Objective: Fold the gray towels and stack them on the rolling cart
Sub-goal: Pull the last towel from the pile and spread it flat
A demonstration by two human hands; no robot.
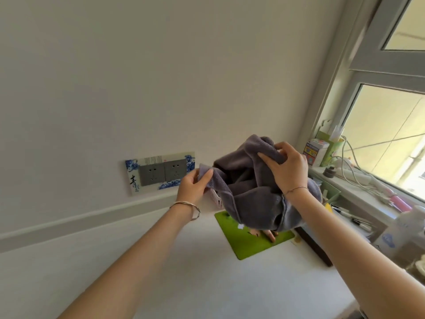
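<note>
A white counter [195, 272] stretches below, a green mat [248, 245] lying on it under a gray towel [248, 192] held bunched in the air. The right hand [287, 169] grips its upper edge, while the left hand [193, 187] pinches a corner.

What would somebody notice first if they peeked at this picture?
Right in the middle, a bunched gray towel hangs in the air, with the left hand pinching one corner and the right hand gripping its top edge. Below it a bright green mat lies on the white table, and a blue-and-white socket plate sits on the wall to the left.
</note>
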